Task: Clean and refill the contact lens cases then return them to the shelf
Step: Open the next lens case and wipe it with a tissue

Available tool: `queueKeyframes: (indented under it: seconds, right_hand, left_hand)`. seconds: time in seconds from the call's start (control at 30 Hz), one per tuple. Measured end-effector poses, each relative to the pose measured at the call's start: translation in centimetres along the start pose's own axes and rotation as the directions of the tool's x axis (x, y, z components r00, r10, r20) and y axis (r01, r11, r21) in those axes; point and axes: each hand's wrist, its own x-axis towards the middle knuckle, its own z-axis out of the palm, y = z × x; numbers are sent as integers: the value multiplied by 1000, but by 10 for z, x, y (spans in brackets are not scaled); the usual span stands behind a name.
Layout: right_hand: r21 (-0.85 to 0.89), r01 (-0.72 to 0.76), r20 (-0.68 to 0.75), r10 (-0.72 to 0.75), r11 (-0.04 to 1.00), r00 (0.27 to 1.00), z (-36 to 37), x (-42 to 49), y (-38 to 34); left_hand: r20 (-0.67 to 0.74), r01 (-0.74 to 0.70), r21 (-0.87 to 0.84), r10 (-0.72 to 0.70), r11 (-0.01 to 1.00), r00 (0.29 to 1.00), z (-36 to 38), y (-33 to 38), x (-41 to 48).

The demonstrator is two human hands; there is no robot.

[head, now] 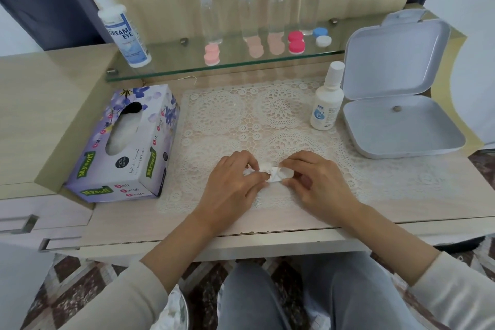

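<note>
- Gripping a white lens case at 6 o'clock on the lace mat, the right hand pinches it between thumb and fingers.
- From the case's 9 o'clock side, the left hand pinches a crumpled tissue pressed against the case; both hands meet there.
- At 12 o'clock, the glass shelf carries a pale pink case, a bright pink case and a blue-and-white case.
- A tissue box lies at 9 o'clock; a small solution bottle stands at 2 o'clock, just beside an open white box.
</note>
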Motion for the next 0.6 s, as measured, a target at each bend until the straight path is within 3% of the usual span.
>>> queueKeyframes:
  seconds: [0.6]
  right_hand:
    - [-13,-4,-30,3,1000,1000,0,0,1]
  left_hand:
    - [48,39,-2,-39,999,998,-1,0,2]
